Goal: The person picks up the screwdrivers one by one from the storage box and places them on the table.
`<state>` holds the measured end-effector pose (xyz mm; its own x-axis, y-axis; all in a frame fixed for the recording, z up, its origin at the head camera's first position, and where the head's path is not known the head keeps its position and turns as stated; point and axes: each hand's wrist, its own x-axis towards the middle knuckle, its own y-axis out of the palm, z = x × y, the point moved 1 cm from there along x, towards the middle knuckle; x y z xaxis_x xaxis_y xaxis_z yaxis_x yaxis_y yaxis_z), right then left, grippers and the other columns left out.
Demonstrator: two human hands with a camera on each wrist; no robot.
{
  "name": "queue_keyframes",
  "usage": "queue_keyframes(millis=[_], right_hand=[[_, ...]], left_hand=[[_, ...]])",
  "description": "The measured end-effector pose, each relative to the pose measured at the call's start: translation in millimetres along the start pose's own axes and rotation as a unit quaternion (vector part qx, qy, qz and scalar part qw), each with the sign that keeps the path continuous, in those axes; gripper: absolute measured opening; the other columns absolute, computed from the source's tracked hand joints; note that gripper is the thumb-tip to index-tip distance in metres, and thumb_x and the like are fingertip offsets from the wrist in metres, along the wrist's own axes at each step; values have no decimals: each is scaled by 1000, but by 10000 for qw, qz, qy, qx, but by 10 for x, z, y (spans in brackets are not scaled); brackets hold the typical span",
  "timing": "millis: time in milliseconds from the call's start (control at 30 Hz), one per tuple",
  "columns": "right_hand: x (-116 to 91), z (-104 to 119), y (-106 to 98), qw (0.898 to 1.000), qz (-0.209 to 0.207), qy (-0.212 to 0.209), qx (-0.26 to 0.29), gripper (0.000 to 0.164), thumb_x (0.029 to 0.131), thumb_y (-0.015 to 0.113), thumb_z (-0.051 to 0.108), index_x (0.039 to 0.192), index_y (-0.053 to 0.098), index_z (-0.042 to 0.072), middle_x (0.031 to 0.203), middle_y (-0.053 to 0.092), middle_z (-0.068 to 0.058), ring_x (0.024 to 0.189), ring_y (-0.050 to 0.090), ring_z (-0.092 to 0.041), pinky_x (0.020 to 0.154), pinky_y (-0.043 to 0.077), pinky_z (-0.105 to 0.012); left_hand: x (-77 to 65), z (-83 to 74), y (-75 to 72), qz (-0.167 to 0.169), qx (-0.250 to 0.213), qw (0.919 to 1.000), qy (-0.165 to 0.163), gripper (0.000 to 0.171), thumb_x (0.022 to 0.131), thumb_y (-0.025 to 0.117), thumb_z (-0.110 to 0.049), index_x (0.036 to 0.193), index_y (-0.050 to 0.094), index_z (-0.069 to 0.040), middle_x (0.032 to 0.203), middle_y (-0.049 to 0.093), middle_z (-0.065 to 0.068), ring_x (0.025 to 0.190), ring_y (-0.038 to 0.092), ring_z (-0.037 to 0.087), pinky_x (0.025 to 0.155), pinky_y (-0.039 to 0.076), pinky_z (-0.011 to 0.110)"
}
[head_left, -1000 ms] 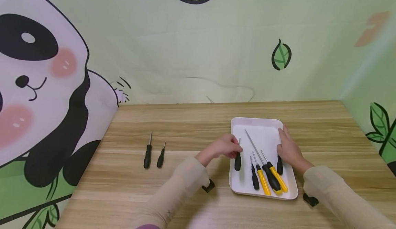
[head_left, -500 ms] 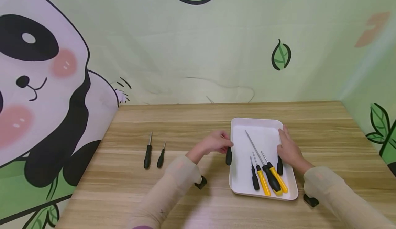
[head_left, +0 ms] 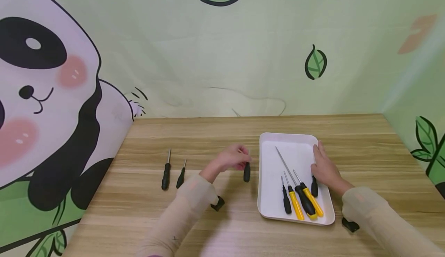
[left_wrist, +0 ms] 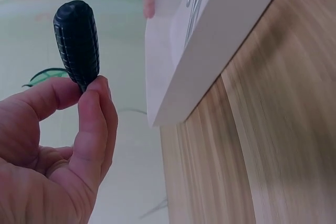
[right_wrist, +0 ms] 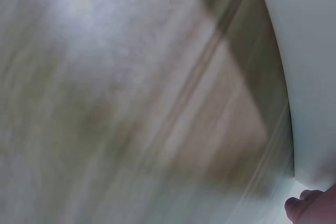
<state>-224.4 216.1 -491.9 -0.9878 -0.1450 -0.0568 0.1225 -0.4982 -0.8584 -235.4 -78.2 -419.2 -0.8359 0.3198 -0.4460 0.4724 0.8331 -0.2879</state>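
Observation:
My left hand [head_left: 227, 158] pinches a small black-handled screwdriver [head_left: 247, 172] in the air, just left of the white tray [head_left: 269, 207]. In the left wrist view its ribbed black handle [left_wrist: 77, 40] points up from between thumb and fingers, and the shaft is hidden by the hand. My right hand [head_left: 326, 168] grips the tray's right rim, thumb on the inner side. Inside the tray lie yellow-handled screwdrivers [head_left: 296, 203] and black-handled ones, including a long one with a yellow end [head_left: 306, 202]. A short black handle [head_left: 314, 186] lies partly under the right hand.
Two black-handled screwdrivers, a larger one [head_left: 166, 176] and a smaller one [head_left: 180, 178], lie side by side on the wooden table [head_left: 208, 133] at the left. A printed cloth wall [head_left: 167, 48] with a panda and leaves stands behind the table and along its sides.
My left hand has lifted the small black screwdriver out of the tray and carried it left past the tray's rim. The right hand and the tray have stayed in place.

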Motion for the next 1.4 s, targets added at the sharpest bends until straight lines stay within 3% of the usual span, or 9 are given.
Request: queue_keyframes(millis=[333,400,700,967,1400], right_hand=[[8,-41,11,9998,138,-165,31,64,81,35,4,135,5,-14,143,-7,-28,128,12,-47,99,21,-57],[10,-43,8,9996,193,-173,73,65,81,35,4,135,4,-13,143,-8,-27,129,11,-46,99,20,-58],[8,-49,-3,9994,262,-185,148,66,81,36,4,135,3,-13,143,-10,-27,129,10,-46,99,19,-58],[5,-62,-1,9993,240,-187,223,66,81,35,4,135,2,-13,144,-10,-26,130,8,-45,100,18,-57],[5,-49,11,9994,281,-45,192,66,82,34,5,135,-1,-12,144,-12,-23,131,6,-43,101,17,-57]], left_hand=[[-78,64,-164,-63,-91,9999,70,23,82,58,-8,99,46,1,78,53,7,62,54,14,67,52,33],[-21,146,-201,-110,-91,9999,92,23,82,58,-10,100,47,0,79,54,7,62,55,15,67,52,33],[-31,301,-369,-146,-135,9998,73,21,83,57,-11,99,46,-3,80,55,6,64,54,14,75,51,40],[-41,418,-520,-140,-184,9997,22,21,84,56,-11,100,46,-3,81,56,6,65,53,13,62,49,26],[-86,592,-713,-269,-104,9996,-46,19,84,56,-12,99,47,-4,81,53,4,66,52,14,67,49,31]])
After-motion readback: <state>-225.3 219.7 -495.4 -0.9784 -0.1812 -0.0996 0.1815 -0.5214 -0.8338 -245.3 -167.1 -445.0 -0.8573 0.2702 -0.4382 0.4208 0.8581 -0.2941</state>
